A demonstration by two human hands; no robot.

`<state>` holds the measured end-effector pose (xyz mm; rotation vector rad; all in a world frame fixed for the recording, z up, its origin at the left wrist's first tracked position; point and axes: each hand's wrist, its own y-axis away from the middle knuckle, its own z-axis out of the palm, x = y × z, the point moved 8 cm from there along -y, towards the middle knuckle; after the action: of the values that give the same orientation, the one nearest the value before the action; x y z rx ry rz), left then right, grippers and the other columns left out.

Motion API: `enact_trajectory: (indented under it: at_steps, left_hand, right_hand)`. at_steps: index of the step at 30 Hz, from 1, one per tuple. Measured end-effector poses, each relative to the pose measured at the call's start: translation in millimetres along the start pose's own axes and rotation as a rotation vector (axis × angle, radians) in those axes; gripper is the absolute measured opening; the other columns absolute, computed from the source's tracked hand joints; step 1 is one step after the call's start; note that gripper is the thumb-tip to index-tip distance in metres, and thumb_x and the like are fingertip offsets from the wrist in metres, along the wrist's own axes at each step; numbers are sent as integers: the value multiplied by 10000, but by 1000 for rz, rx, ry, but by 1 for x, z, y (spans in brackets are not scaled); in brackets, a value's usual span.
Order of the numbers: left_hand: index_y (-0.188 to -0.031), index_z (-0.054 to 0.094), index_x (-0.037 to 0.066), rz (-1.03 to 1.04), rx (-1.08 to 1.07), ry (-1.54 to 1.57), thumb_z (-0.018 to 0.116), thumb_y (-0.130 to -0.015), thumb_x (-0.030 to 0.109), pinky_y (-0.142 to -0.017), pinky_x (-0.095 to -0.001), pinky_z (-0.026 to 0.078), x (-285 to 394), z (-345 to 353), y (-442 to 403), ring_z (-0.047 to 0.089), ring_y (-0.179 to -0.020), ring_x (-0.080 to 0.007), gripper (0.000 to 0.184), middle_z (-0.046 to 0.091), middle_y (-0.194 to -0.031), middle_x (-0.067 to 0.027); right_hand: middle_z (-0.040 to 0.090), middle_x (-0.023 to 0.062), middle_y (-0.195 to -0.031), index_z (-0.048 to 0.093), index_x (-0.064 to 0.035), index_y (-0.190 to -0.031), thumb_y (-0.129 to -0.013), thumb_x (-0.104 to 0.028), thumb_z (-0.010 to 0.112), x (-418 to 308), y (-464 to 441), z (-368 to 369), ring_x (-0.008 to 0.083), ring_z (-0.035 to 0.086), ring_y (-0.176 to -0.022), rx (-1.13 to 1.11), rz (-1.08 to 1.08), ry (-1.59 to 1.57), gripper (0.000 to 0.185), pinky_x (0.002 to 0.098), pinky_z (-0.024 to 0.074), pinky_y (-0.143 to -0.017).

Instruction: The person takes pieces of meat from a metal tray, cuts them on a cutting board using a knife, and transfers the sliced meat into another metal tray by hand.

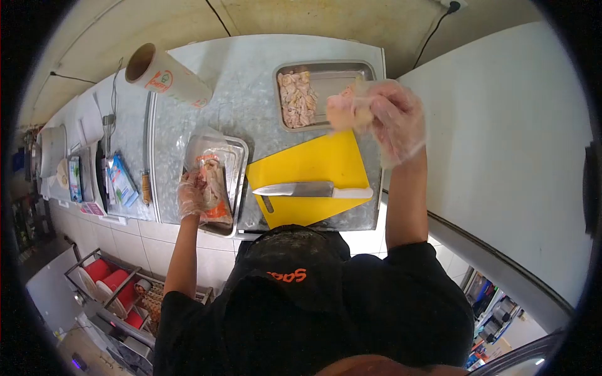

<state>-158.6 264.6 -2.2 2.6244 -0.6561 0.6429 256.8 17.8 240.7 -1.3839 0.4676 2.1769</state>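
My right hand (398,122), in a clear plastic glove, is raised over the right edge of a metal tray (338,64). A piece of raw chicken (346,110) is pinched in its fingers. Cut raw chicken pieces (297,99) lie in that tray's left half. My left hand (191,195), also gloved, grips the left side of an opened plastic bag of raw chicken (216,191); its fingertips are partly hidden. The bag rests in a second metal tray (241,156). Between the trays, a large white-handled knife (313,190) lies across a yellow cutting board (307,161).
A tall printed paper cup (169,75) stands at the back left. Farther left are a wooden-handled tool (145,188) and a blue-white packet (122,180). A white surface (501,138) borders the table on the right. A dish rack (116,285) stands low at left.
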Motion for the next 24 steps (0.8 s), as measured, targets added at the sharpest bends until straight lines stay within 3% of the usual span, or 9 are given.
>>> enact_trajectory:
  at_steps: [2,4,7,9,10,14,17,22,24]
  left_hand:
    - [-1159,622,87,27,14,-17,632,-813,12,-856,-351,512,7,-4,0,604,-993,-299,354,578,-1150,-159]
    - [-1130,621,72,43,23,-32,630,-807,3,-838,-348,523,-1,2,1,607,-951,-300,330,573,-1131,-155]
    - [-1116,628,79,65,25,104,629,-805,-5,-820,-348,525,-13,10,-2,609,-953,-297,322,579,-1131,-154]
    - [-1112,630,76,-118,-21,359,622,-810,-6,-804,-348,523,-4,5,1,610,-962,-292,314,587,-1113,-156]
    - [-1109,632,63,66,49,74,623,-821,8,-786,-345,523,-13,7,-2,611,-958,-279,294,593,-1094,-153]
    - [-1120,635,66,63,52,147,625,-828,23,-789,-346,523,-8,4,1,611,-955,-280,296,592,-1099,-151]
    - [-1134,640,76,-68,23,325,630,-823,20,-817,-352,516,-15,7,0,606,-977,-291,317,593,-1130,-153]
    - [-1145,639,76,81,62,-100,630,-819,8,-875,-352,500,-2,0,0,594,-1023,-304,333,587,-1186,-161]
    - [-1140,641,77,25,38,90,634,-816,8,-861,-345,507,-29,15,-8,597,-1015,-285,331,584,-1175,-150]
  right_hand:
    - [682,125,-805,662,2,-929,-874,-36,650,-50,25,51,184,665,-710,-173,-368,130,68,300,553,-633]
    - [678,134,-797,653,4,-923,-869,-61,660,-70,41,100,204,670,-712,-361,-530,-150,85,304,555,-641]
    - [674,131,-795,650,5,-926,-870,-76,661,-83,69,137,206,666,-710,-465,-572,0,100,307,553,-642]
    - [671,130,-793,648,6,-928,-870,-86,662,-88,80,153,207,664,-708,-497,-582,78,110,310,552,-643]
    - [670,129,-793,646,6,-929,-870,-91,663,-91,84,158,208,663,-708,-505,-584,115,115,311,552,-643]
    - [664,126,-790,642,7,-933,-870,-111,665,-96,97,171,210,658,-705,-519,-596,255,136,316,550,-645]
    - [660,124,-788,639,8,-936,-870,-126,667,-99,103,175,211,654,-703,-509,-604,351,152,320,549,-647]
    - [653,120,-785,633,10,-940,-870,-151,670,-106,111,175,214,648,-700,-488,-632,494,179,326,547,-649]
    - [650,118,-784,631,10,-942,-870,-161,671,-107,112,171,215,645,-699,-470,-639,548,190,328,546,-650]
